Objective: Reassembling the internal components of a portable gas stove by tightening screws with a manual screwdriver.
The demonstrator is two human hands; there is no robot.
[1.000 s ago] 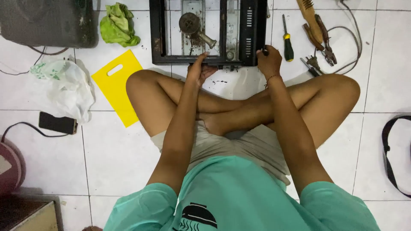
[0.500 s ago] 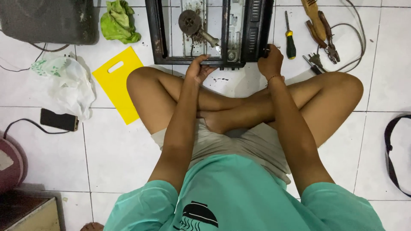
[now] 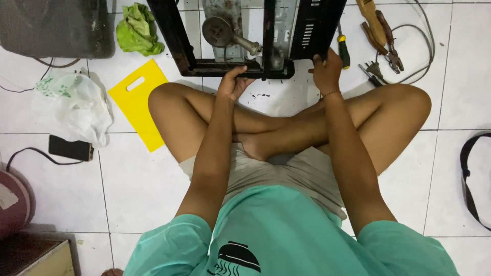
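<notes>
The person sat cross-legged on a white tiled floor (image 3: 153,194) with a black metal appliance frame (image 3: 245,67) lying on the tiles directly ahead of the knees. The frame was open, exposing a round grey burner part (image 3: 219,30) with a short tube pointing toward the right.

The left hand (image 3: 232,84) gripped the near bar of the frame from below, fingers curled together around its lower edge, thumb on the near face. The right hand (image 3: 326,71) clamped the near right corner of the frame, fingers closed against the slotted black side panel (image 3: 312,30).

Just beside the right hand, a screwdriver with a yellow-and-green handle (image 3: 343,51) lay on the tiles. Farther right lay pliers with red-brown handles (image 3: 388,48), a wooden-handled tool (image 3: 369,15) and a grey cable (image 3: 424,46) ending in a plug (image 3: 373,71).

To the left of the frame lay a crumpled green cloth (image 3: 137,30), a flat yellow plastic bag with a cut-out handle (image 3: 139,102), a white plastic bag (image 3: 76,110) and a black phone (image 3: 70,148) with a cord attached. A dark grey panel (image 3: 56,28) occupied the top left corner. A black strap (image 3: 468,179) lay at the right edge, well apart from both hands.
</notes>
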